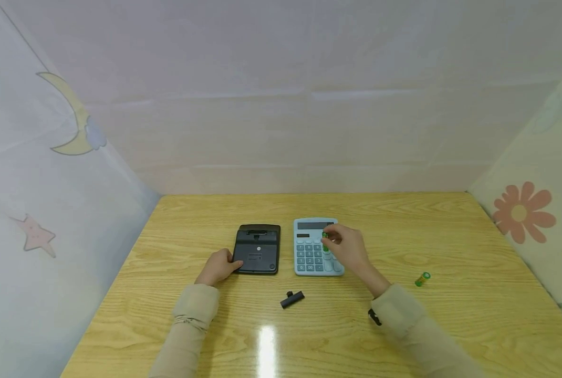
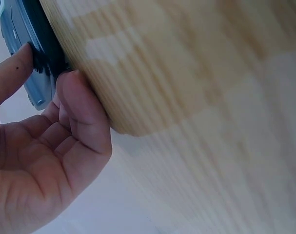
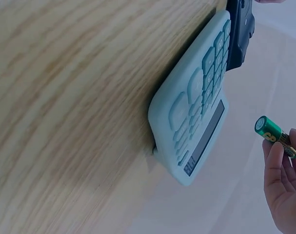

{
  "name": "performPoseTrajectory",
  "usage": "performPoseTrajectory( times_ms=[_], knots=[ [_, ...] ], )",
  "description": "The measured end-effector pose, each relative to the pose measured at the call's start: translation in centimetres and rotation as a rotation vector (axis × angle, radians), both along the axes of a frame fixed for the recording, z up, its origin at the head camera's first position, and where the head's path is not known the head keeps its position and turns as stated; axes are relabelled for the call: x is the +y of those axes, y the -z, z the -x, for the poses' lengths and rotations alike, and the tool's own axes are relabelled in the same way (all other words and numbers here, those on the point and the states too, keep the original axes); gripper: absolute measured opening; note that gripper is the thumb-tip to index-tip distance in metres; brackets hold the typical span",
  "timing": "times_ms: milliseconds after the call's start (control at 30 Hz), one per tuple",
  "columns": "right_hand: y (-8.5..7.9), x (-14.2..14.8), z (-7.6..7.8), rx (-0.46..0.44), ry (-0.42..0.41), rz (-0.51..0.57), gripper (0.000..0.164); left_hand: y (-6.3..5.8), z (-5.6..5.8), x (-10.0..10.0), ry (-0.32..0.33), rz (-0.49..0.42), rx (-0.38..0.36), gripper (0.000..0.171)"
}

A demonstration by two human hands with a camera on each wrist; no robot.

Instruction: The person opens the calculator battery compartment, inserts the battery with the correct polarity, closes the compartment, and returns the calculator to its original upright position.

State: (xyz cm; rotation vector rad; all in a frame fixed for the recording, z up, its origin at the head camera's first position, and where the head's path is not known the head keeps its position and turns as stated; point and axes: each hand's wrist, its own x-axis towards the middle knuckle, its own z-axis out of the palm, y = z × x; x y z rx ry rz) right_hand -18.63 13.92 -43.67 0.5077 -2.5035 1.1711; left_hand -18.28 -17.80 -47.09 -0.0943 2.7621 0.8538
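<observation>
A black calculator [image 1: 256, 252] lies face down on the table, its back showing with a slot near the far end. My left hand [image 1: 218, 266] grips its near left edge, thumb on top and fingers curled at the side, as the left wrist view shows of the thumb [image 2: 16, 73]. To its right a light blue calculator [image 1: 308, 261] lies face up. Above its keys my right hand [image 1: 349, 247] pinches a green battery [image 3: 270, 129] between thumb and fingers, apart from the calculator. A second green battery [image 1: 422, 279] lies on the table to the right.
A small black battery cover [image 1: 292, 299] with a tab lies nearer me, between the two calculators. A small black piece [image 1: 374, 317] shows beside my right sleeve; its kind is unclear. Pale printed cloth [image 1: 281, 131] walls in the wooden table [image 1: 243, 336] at the back and sides.
</observation>
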Motion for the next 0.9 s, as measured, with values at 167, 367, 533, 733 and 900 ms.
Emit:
performPoseTrajectory(
  times_ms=[167, 367, 533, 733, 900],
  knots=[
    [-0.1, -0.6, 0.5, -0.002, -0.032, -0.014, 0.019, 0.0, 0.0, 0.0, 0.002, 0.005, 0.004, 0.028],
    [-0.3, -1.5, 1.1, -0.009, -0.064, -0.027, 0.019, 0.0, 0.0, 0.0, 0.000, 0.004, 0.004, 0.028],
    [-0.3, -2.2, 1.6, -0.017, -0.068, -0.052, 0.020, 0.0, -0.1, 0.0, 0.005, 0.006, 0.002, 0.027],
    [-0.3, -3.2, 2.2, -0.062, -0.054, -0.067, 0.019, -0.1, -0.1, 0.0, 0.011, 0.008, 0.005, 0.026],
    [-0.4, -4.2, 2.5, -0.105, -0.046, -0.092, 0.021, -0.2, -0.1, 0.0, 0.011, 0.004, 0.004, 0.026]
  ],
)
